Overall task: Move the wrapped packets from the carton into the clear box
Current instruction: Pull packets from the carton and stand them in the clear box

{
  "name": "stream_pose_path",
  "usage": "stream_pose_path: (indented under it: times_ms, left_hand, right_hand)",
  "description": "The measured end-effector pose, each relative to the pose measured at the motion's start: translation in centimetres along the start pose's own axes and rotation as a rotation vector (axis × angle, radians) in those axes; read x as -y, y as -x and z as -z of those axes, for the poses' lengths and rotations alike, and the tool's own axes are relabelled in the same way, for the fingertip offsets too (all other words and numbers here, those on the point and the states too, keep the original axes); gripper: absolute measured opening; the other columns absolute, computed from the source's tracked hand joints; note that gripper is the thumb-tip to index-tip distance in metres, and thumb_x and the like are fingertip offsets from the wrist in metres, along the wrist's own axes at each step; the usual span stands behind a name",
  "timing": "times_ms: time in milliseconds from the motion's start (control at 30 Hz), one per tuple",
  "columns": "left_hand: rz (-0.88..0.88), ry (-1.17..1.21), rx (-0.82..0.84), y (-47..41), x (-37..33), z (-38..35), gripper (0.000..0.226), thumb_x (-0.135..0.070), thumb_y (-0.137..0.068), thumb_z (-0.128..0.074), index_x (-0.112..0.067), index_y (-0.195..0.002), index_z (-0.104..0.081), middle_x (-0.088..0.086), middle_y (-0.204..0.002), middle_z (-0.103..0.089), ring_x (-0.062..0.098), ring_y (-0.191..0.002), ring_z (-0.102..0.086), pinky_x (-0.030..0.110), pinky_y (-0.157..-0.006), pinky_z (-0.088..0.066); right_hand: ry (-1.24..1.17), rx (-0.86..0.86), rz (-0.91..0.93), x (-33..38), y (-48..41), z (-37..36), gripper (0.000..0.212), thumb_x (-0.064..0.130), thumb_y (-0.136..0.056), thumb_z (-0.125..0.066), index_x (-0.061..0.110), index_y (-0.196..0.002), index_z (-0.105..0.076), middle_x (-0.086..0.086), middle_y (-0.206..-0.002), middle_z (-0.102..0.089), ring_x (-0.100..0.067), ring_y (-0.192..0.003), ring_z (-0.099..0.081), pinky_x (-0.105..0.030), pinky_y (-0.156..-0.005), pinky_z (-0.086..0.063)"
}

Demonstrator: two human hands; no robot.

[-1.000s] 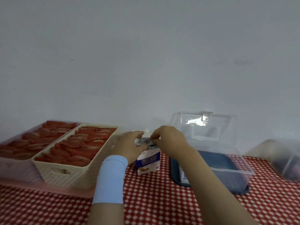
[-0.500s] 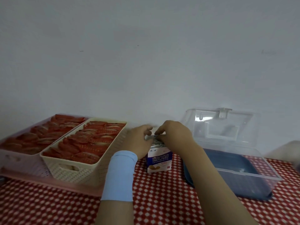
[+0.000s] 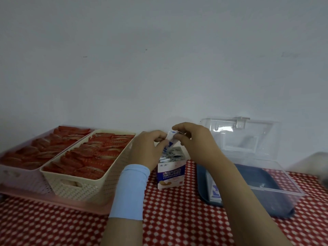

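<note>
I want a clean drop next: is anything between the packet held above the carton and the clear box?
Nothing visible does. The left hand and right hand pinch the packet above the carton; the clear box stands just right of it, its lid tilted back open.

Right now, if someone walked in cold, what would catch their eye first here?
The left hand and right hand, centre, pinching a wrapped packet just above the open carton. Then the rows of red packets filling two baskets at left, and the clear box, lid up, at right.
</note>
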State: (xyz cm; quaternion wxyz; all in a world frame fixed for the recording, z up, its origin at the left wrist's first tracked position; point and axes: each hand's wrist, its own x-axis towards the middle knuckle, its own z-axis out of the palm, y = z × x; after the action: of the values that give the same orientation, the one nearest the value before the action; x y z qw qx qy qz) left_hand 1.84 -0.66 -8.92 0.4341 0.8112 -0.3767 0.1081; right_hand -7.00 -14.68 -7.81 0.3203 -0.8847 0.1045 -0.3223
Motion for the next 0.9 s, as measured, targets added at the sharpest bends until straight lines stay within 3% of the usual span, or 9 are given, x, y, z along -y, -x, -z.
stream_pose_path:
  times_ms: [133,267,367,500,567,667,800,900]
  left_hand:
    - [-0.002,0.118,0.043,-0.3,-0.6,0.4,0.008,-0.023,-0.09,-0.069,-0.028,-0.094,-0.073,-0.016,-0.078,-0.07,-0.005,-0.075,-0.063,0.015,-0.067,-0.047]
    - [0.094,0.372,0.086,-0.3,-2.0,1.8,0.005,-0.02,-0.09,-0.07,-0.023,-0.094,-0.068,-0.005,-0.082,-0.075,0.008,-0.072,-0.071,0.025,-0.067,-0.057]
    - [0.24,0.703,0.259,0.0,-2.7,2.3,0.012,-0.022,-0.093,-0.065,-0.012,-0.091,-0.069,0.005,-0.084,-0.074,0.013,-0.068,-0.067,0.031,-0.066,-0.055]
    - [0.391,1.08,0.464,0.6,-2.3,2.1,0.03,-0.023,-0.085,-0.061,0.0,-0.102,-0.071,0.021,-0.099,-0.073,0.028,-0.082,-0.072,0.036,-0.068,-0.061]
    - [0.396,1.14,0.503,0.8,-1.9,2.0,0.035,-0.025,-0.086,-0.059,0.0,-0.108,-0.071,0.024,-0.105,-0.071,0.032,-0.086,-0.072,0.038,-0.069,-0.061]
    - [0.403,1.153,0.53,0.9,-1.6,1.8,0.038,-0.028,-0.092,-0.053,-0.002,-0.116,-0.067,0.019,-0.103,-0.073,0.024,-0.077,-0.071,0.031,-0.063,-0.058]
    - [0.446,1.2,0.548,1.1,-1.8,1.6,0.039,-0.029,-0.086,-0.055,-0.004,-0.113,-0.067,0.016,-0.096,-0.073,0.021,-0.068,-0.07,0.029,-0.056,-0.057]
    - [0.46,1.209,0.516,1.1,-1.8,1.3,0.034,-0.026,-0.09,-0.054,-0.003,-0.111,-0.067,0.016,-0.092,-0.073,0.021,-0.063,-0.07,0.028,-0.052,-0.057]
  right_hand:
    - [-0.117,0.012,-0.036,0.4,0.3,1.0,0.014,0.014,-0.096,-0.063,0.021,-0.091,-0.074,0.009,-0.07,-0.068,0.004,-0.056,-0.059,-0.011,-0.053,-0.045]
    - [-0.276,-0.019,-0.017,1.1,0.7,2.2,0.017,0.011,-0.097,-0.059,0.018,-0.089,-0.072,0.003,-0.072,-0.072,-0.005,-0.061,-0.065,-0.02,-0.049,-0.049]
    - [-0.356,-0.002,0.002,1.4,1.0,3.0,0.015,0.009,-0.098,-0.059,0.01,-0.091,-0.072,0.01,-0.066,-0.07,-0.002,-0.057,-0.06,-0.013,-0.051,-0.044]
    - [-0.375,0.073,0.02,1.4,1.6,3.0,0.019,0.01,-0.098,-0.059,0.02,-0.086,-0.07,0.017,-0.068,-0.069,0.001,-0.063,-0.059,-0.009,-0.058,-0.044]
    - [-0.395,0.083,0.024,1.3,1.7,2.8,0.016,0.012,-0.098,-0.06,0.019,-0.09,-0.072,0.013,-0.077,-0.073,-0.001,-0.072,-0.064,-0.015,-0.068,-0.05]
    - [-0.436,0.079,0.028,1.2,1.6,2.7,0.014,0.011,-0.096,-0.063,0.02,-0.097,-0.073,0.005,-0.091,-0.076,-0.011,-0.088,-0.071,-0.025,-0.08,-0.056]
    - [-0.427,0.073,0.038,1.3,1.6,2.7,0.023,0.01,-0.092,-0.067,0.029,-0.103,-0.073,0.004,-0.095,-0.076,-0.023,-0.094,-0.07,-0.04,-0.085,-0.059]
    - [-0.386,0.05,0.013,1.4,1.5,2.5,0.03,0.017,-0.09,-0.071,0.038,-0.111,-0.067,0.015,-0.095,-0.072,-0.01,-0.088,-0.068,-0.032,-0.081,-0.058]
